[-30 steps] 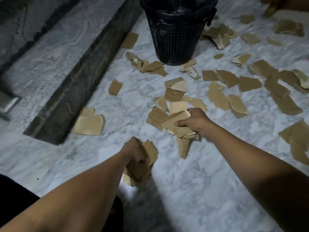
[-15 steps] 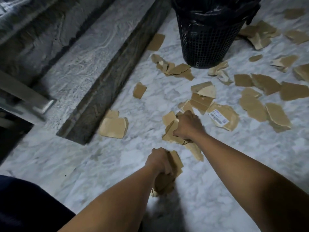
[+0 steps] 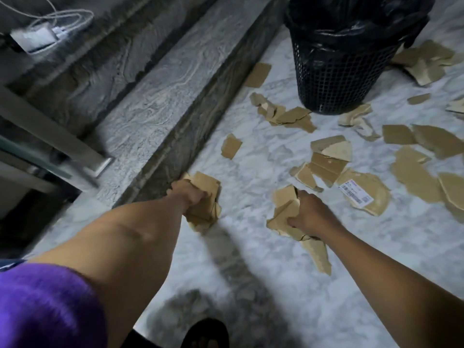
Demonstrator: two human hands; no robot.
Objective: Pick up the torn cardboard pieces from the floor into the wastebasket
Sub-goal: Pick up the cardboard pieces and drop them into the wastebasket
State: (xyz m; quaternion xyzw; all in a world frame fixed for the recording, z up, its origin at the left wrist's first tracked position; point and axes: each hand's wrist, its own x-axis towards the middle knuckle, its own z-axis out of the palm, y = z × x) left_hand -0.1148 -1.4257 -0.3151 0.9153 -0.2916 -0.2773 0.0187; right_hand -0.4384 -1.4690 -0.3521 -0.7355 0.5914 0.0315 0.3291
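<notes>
My left hand (image 3: 187,195) grips a bunch of torn cardboard pieces (image 3: 204,214) and reaches onto more brown pieces (image 3: 206,182) lying against the dark stone step. Farther right, my right hand (image 3: 305,213) holds a second bunch of cardboard (image 3: 282,209), with one long piece (image 3: 317,254) hanging below it. The black mesh wastebasket (image 3: 334,79), lined with a black bag, stands at the top right. Several loose cardboard pieces (image 3: 329,159) lie scattered on the white marble floor between my hands and the basket; one has a white barcode label (image 3: 354,192).
A grey stone step (image 3: 160,96) with a dark riser runs diagonally along the left. A white charger with cables (image 3: 42,36) lies at the top left. A metal door frame (image 3: 62,151) stands at the left. My foot (image 3: 204,334) is at the bottom edge.
My left hand has moved up and left to the pieces by the step, still holding its bunch. The right hand keeps its bunch. The view has swung left.
</notes>
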